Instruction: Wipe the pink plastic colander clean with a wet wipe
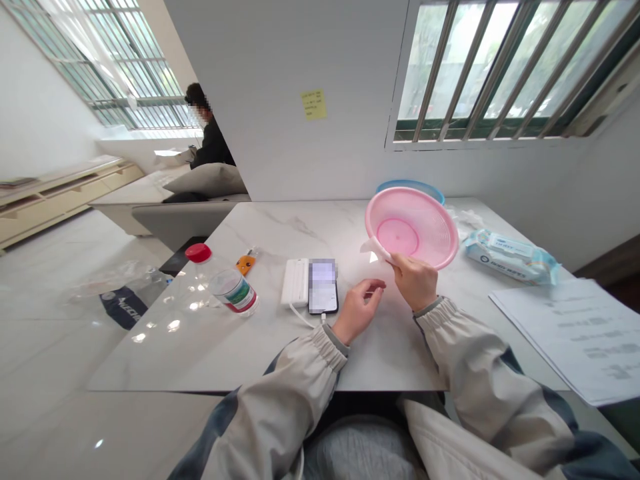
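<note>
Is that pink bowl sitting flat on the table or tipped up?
Tipped up: the pink bowl tilts toward the camera, its rim held by the right hand.

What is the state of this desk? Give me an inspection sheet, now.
Surface: white marble table, glossy.
Job's things: pink basin held tilted; white wipe at its rim.
Clutter: bottle, power bank, phone, wipes pack, papers, blue basin behind.
Grips: right hand shut on the basin rim; left hand open, empty.
Cables: white cable at the phone.
Surroundings: sticky note, barred windows, person seated far left.
</note>
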The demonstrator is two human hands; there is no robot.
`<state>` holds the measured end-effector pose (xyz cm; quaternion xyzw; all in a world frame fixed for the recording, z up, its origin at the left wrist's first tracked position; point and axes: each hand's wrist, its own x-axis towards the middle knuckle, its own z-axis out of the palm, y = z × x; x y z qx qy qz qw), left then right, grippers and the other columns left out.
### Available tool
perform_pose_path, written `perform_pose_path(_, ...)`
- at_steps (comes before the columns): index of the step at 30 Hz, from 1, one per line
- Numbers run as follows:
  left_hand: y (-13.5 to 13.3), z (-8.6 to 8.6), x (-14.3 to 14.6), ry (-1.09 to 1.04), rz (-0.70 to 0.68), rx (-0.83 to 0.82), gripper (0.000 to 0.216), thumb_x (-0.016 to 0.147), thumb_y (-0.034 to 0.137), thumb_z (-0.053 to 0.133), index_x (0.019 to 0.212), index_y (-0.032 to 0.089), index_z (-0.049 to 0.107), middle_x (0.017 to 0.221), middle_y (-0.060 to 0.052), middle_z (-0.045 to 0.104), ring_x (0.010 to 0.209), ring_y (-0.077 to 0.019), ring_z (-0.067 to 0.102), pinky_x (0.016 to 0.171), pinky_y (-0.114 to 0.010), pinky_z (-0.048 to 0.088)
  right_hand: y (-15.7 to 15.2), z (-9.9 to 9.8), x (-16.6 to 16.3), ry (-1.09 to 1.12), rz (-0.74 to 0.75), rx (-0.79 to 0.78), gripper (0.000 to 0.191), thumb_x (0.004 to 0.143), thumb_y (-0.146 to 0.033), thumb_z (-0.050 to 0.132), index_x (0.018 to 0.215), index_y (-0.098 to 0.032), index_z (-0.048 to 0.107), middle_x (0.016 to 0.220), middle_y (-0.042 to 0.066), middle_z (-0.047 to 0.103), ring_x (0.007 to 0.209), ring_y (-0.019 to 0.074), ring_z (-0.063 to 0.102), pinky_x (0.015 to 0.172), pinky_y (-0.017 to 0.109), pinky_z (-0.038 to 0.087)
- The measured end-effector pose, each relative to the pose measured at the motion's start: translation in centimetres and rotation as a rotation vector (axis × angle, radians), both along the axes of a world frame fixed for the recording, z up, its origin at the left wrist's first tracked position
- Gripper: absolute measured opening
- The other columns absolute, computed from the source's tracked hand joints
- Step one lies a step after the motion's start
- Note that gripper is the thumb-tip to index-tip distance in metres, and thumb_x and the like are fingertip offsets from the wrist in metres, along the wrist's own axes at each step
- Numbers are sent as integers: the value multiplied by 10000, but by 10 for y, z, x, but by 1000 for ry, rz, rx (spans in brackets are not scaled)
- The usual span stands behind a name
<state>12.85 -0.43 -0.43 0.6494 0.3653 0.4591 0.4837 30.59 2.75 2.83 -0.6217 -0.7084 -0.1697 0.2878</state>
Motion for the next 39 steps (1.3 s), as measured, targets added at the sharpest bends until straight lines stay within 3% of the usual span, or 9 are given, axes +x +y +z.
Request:
perform_pose_path(4, 1, 5, 4, -336, -44, -135, 427, 996, 508, 671, 1309, 218, 645, 1375, -136, 686, 1252, -272, 689, 1079, -465, 566, -6, -2, -4, 33, 242, 141, 365, 1061, -144, 478, 1204, -230, 803, 1051, 59, 844, 978, 185, 765, 907, 294, 481)
perform_pose_path(7, 5, 7, 5, -533, -81, -162, 582, 930, 578, 752, 1381, 250, 586, 1495, -126, 608, 1415, -286, 584, 1165, -461, 520, -12, -5, -17, 31, 295, -3, 397, 1075, -170, 446, 1291, -234, 773, 1210, 73, 819, 1111, 209, 758, 1002, 331, 505)
perform_pose_path(10, 10, 7, 5, -593, -97, -223, 605, 914, 631, 746, 1325, 213, 594, 1416, -136, 658, 1383, -279, 608, 1183, -449, 502, -16, -10, -31, 37, 336, -138, 402, 1088, -221, 440, 1362, -219, 735, 1353, 100, 761, 1225, 233, 728, 1022, 356, 529)
perform_pose_path(14, 9, 9, 4, -614, -48, -258, 586, 961, 584, 705, 1431, 277, 536, 1453, -109, 649, 1385, -260, 617, 1166, -440, 514, -13, -16, -32, 118, 392, -174, 421, 1096, -281, 417, 1379, -228, 724, 1318, 104, 778, 1190, 230, 743, 1012, 346, 555)
perform_pose_path(20, 6, 13, -1, -632, -69, -250, 692, 1000, 571, 657, 1621, 444, 379, 1727, -46, 397, 1546, -275, 475, 1250, -483, 434, -1, -22, 3, 481, 336, 128, 390, 1036, -494, 477, 1046, -252, 783, 1025, 131, 809, 1059, 302, 762, 1005, 469, 580)
perform_pose_path(25, 7, 8, -1, -633, -87, -322, 687, 969, 629, 674, 1585, 395, 479, 1727, -90, 396, 1555, -316, 463, 1268, -520, 408, 3, -17, 12, 886, 32, 346, 441, 955, -607, 528, 1011, -206, 705, 872, 123, 722, 985, 318, 724, 894, 463, 600)
perform_pose_path(28, 6, 6, 0, -656, -96, -376, 707, 957, 646, 683, 1586, 403, 472, 1739, -91, 374, 1573, -321, 437, 1267, -528, 420, 9, -9, 5, 1280, 231, 431, 299, 898, -477, 657, 1073, -237, 689, 988, 74, 730, 1009, 260, 711, 896, 413, 607)
perform_pose_path(33, 6, 7, 2, -680, -133, -419, 751, 940, 596, 738, 1605, 417, 438, 1740, -62, 376, 1613, -297, 369, 1283, -515, 416, 14, -4, 5, 1683, 558, 185, 265, 829, -338, 752, 1085, -278, 715, 1108, 39, 762, 1029, 217, 726, 865, 374, 631)
perform_pose_path(39, 2, 13, 1, -523, -64, -271, 776, 932, 497, 784, 1611, 403, 421, 1786, -48, 269, 1670, -284, 214, 1303, -483, 372, 18, -16, 21, 1713, 559, -53, 231, 921, -448, 625, 1097, -316, 698, 1216, 47, 769, 1105, 255, 713, 811, 448, 640)
